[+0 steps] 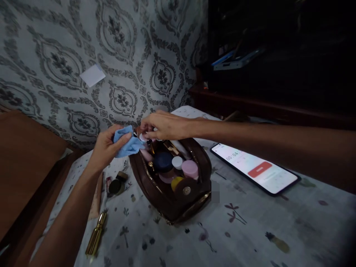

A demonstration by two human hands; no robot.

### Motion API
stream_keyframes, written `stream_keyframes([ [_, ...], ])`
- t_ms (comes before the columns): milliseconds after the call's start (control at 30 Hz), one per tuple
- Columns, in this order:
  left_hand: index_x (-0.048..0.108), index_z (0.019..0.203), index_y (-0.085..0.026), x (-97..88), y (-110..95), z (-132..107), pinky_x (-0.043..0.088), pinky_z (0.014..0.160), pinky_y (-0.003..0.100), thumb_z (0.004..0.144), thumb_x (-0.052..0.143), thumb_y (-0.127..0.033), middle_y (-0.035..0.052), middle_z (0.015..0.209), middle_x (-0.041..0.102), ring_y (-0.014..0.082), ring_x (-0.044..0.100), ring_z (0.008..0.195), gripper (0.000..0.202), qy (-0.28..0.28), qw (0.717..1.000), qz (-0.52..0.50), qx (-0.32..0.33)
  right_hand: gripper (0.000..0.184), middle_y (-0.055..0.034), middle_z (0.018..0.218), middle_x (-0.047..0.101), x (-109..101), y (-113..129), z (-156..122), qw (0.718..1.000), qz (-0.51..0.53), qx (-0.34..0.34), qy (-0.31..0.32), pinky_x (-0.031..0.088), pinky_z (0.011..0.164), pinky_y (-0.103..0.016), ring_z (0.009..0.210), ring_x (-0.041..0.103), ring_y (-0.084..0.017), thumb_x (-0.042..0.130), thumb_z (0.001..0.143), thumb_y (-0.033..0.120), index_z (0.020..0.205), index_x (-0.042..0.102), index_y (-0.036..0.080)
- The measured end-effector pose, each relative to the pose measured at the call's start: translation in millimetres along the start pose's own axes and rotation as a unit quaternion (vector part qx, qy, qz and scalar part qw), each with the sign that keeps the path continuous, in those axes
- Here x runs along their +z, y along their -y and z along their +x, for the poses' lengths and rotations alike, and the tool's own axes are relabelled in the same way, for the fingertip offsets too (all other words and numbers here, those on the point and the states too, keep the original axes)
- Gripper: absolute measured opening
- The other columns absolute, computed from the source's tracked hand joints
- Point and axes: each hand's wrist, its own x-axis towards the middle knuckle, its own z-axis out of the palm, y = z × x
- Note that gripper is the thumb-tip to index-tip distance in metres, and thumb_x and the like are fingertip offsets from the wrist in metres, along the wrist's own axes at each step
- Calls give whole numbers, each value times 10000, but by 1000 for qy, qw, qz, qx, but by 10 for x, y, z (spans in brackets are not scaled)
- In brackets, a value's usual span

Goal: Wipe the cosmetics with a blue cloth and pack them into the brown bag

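A brown cosmetic bag (144,178) stands unzipped on the cloth-covered surface. Inside it are a dark blue round case (163,162), a white-capped item (177,162), a pink jar (190,169) and a yellow item (177,182). Beside the bag's far left edge, my left hand (109,142) grips a light blue cloth (126,142). My right hand (161,125) is over the bag's far end, fingers curled downward close to the cloth. Something small and whitish shows at its fingertips, too hidden to name.
Left of the bag lie a gold tube (96,235), a small dark jar (116,186) and a beige tube (96,196). A phone (258,168) with a lit timer lies to the right. The patterned wall (122,74) rises behind; a wooden panel (25,167) stands at left.
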Motion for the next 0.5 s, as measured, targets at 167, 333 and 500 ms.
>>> stream_keyframes([
  [167,579,702,-194,69,-18,-17,394,676,301,849,627,-475,7,757,510,166,498,723,321,45,995,34,78,121,-31,847,718,39,28,7,999,-6,-3,-32,370,656,-246,780,614,-155,623,865,115,944,709,145],
  [333,517,646,-194,119,24,-3,350,637,292,894,596,-417,-14,714,442,147,460,673,343,27,993,52,102,165,-3,837,710,2,-35,-9,998,5,-58,5,375,676,-233,763,599,-137,698,810,167,971,734,159],
  [500,557,678,-194,179,94,1,366,638,288,891,615,-381,-12,717,486,155,495,681,290,1,991,45,128,202,-13,833,695,44,-5,27,998,-22,-56,-14,332,653,-242,769,574,-146,667,822,128,1013,726,160],
])
